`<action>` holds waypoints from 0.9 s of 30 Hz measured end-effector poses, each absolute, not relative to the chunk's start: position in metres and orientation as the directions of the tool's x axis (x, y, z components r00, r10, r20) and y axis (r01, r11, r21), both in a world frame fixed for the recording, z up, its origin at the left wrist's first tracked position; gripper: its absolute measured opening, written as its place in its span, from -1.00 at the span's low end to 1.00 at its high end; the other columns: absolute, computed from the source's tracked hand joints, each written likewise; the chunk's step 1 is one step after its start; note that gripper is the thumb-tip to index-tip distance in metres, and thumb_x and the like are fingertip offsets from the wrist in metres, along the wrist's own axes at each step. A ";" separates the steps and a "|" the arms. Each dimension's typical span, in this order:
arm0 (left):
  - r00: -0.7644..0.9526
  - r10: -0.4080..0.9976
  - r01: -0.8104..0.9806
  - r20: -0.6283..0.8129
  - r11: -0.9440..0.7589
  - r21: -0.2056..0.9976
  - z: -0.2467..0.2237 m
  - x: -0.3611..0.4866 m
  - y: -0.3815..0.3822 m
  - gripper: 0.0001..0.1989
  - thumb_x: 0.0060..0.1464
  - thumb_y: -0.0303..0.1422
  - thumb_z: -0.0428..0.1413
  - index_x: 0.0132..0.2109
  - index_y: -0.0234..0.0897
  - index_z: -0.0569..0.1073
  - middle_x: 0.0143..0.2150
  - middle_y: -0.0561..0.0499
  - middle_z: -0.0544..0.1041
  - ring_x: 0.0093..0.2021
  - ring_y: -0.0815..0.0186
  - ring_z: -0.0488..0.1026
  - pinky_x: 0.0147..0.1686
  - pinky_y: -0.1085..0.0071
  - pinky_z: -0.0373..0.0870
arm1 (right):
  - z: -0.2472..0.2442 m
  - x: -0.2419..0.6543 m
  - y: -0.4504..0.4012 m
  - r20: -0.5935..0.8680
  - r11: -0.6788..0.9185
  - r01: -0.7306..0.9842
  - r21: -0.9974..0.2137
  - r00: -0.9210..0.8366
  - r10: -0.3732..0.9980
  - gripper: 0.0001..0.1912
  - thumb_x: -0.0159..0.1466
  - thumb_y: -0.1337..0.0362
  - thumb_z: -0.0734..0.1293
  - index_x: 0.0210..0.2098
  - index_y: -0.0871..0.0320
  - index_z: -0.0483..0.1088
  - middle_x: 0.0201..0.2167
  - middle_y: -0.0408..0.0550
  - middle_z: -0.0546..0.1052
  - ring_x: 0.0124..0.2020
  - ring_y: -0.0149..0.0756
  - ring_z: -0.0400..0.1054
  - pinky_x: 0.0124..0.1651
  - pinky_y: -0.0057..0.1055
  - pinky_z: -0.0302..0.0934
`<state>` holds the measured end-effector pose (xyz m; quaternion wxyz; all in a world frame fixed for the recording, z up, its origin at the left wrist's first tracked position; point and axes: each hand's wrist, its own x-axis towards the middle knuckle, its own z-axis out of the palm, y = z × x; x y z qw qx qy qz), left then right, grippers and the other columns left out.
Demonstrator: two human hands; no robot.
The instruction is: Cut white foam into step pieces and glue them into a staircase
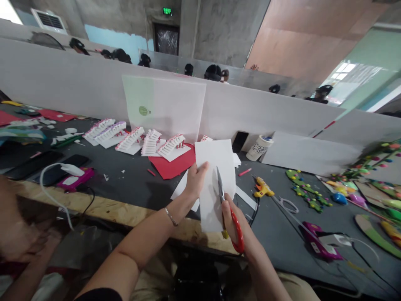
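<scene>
My left hand (pixel 196 180) grips a white sheet of paper (pixel 208 205) by its left edge, thumb on top, and holds it upright over the table's front edge. In my right hand (pixel 230 213) is a pair of scissors (pixel 237 234) with red handles, closed around the grips. Its metal blades point up and away, lying across the face of the paper; they look nearly together. Whether they cut into the sheet I cannot tell. Behind the paper lie more white pieces (pixel 247 197) and a red sheet (pixel 175 164).
Small white stair-like paper models (pixel 171 146) stand at the back left. A yellow glue gun (pixel 263 188), a paper cup (pixel 259 147) and a purple power strip (pixel 321 242) are on the right. Another power strip (pixel 76 179) lies left, near another person's hands (pixel 40 242).
</scene>
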<state>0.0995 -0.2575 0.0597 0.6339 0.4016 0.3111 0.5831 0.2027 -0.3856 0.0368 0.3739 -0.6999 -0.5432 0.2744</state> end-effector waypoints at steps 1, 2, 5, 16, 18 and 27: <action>0.123 0.990 -0.487 0.066 0.002 0.873 0.061 0.099 -0.258 -0.71 -0.08 -0.18 0.30 -0.27 -0.30 0.54 -0.22 -0.10 0.65 -0.06 0.09 0.55 -0.02 0.27 0.43 | 0.038 0.202 -0.386 0.029 -0.130 0.563 -0.817 0.265 0.964 -0.23 0.28 -0.30 0.01 0.07 0.20 0.37 -0.43 0.02 0.57 -0.39 -0.12 0.44 -0.30 -0.30 0.28; 0.121 0.991 -0.486 0.054 0.012 0.874 0.062 0.099 -0.258 -0.72 -0.09 -0.19 0.30 -0.29 -0.30 0.53 -0.24 -0.09 0.65 -0.06 0.09 0.55 -0.01 0.27 0.43 | 0.039 0.202 -0.386 0.034 -0.131 0.569 -0.812 0.271 0.962 -0.24 0.28 -0.30 0.01 0.05 0.19 0.38 -0.44 0.01 0.56 -0.41 -0.13 0.44 -0.31 -0.30 0.28; 0.122 0.992 -0.492 0.020 0.043 0.870 0.063 0.099 -0.258 -0.75 -0.10 -0.21 0.31 -0.33 -0.29 0.52 -0.32 -0.06 0.63 -0.06 0.09 0.55 -0.01 0.25 0.43 | 0.044 0.200 -0.386 0.033 -0.147 0.580 -0.801 0.287 0.957 -0.26 0.27 -0.30 0.02 -0.01 0.19 0.41 -0.42 0.02 0.56 -0.41 -0.13 0.43 -0.32 -0.31 0.28; 0.150 0.988 -0.492 0.031 0.047 0.869 0.056 0.101 -0.253 -0.72 -0.07 -0.17 0.30 -0.30 -0.29 0.52 -0.31 -0.06 0.63 -0.09 0.11 0.56 -0.06 0.28 0.46 | 0.043 0.200 -0.383 -0.033 -0.219 0.547 -0.808 0.328 0.944 -0.20 0.24 -0.32 0.03 0.04 0.24 0.39 -0.46 0.06 0.56 -0.39 -0.02 0.47 -0.32 -0.26 0.26; 0.161 0.987 -0.496 0.015 0.068 0.866 0.056 0.102 -0.254 -0.71 -0.09 -0.18 0.31 -0.29 -0.29 0.52 -0.30 -0.06 0.64 -0.09 0.11 0.56 -0.06 0.27 0.46 | 0.042 0.200 -0.384 -0.051 -0.227 0.539 -0.811 0.321 0.946 -0.21 0.23 -0.32 0.04 0.02 0.21 0.40 -0.49 0.03 0.55 -0.42 -0.04 0.46 -0.34 -0.28 0.25; 0.184 0.983 -0.502 0.001 0.093 0.860 0.061 0.102 -0.257 -0.70 -0.08 -0.18 0.30 -0.28 -0.31 0.54 -0.31 -0.06 0.64 -0.16 0.13 0.57 -0.11 0.28 0.46 | 0.045 0.196 -0.385 -0.001 -0.203 0.554 -0.807 0.343 0.939 -0.30 0.26 -0.32 0.02 -0.19 0.15 0.41 -0.59 -0.07 0.47 -0.52 -0.16 0.37 -0.43 -0.34 0.21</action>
